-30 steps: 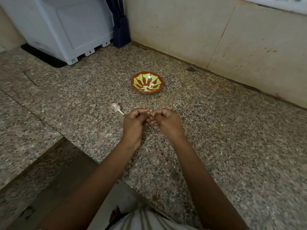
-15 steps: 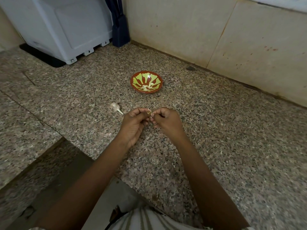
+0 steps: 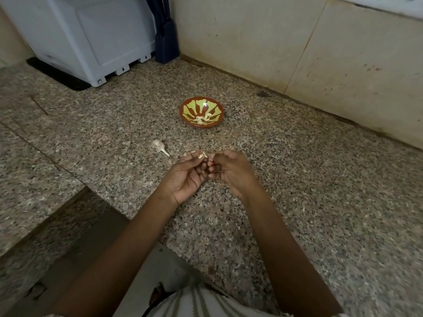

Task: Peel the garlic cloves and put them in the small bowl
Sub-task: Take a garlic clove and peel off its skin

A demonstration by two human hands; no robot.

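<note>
A small red bowl (image 3: 186,117) with a green pattern stands on the granite counter and holds a few pale peeled cloves (image 3: 202,119). Nearer to me, my left hand (image 3: 185,177) and my right hand (image 3: 230,171) meet fingertip to fingertip. Between them they pinch a small garlic clove (image 3: 204,155), mostly hidden by the fingers. The rest of a garlic bulb (image 3: 158,144), with a white stalk, lies on the counter to the left of my hands.
A grey-white appliance (image 3: 91,37) stands at the back left with a dark blue object (image 3: 166,42) beside it. A tiled wall (image 3: 297,49) runs along the back. The counter steps down at the front left (image 3: 75,225). Bits of skin (image 3: 186,154) lie by my hands.
My left hand has turned palm-up and both hands sit slightly lower in the view. The pinch on the clove persists.
</note>
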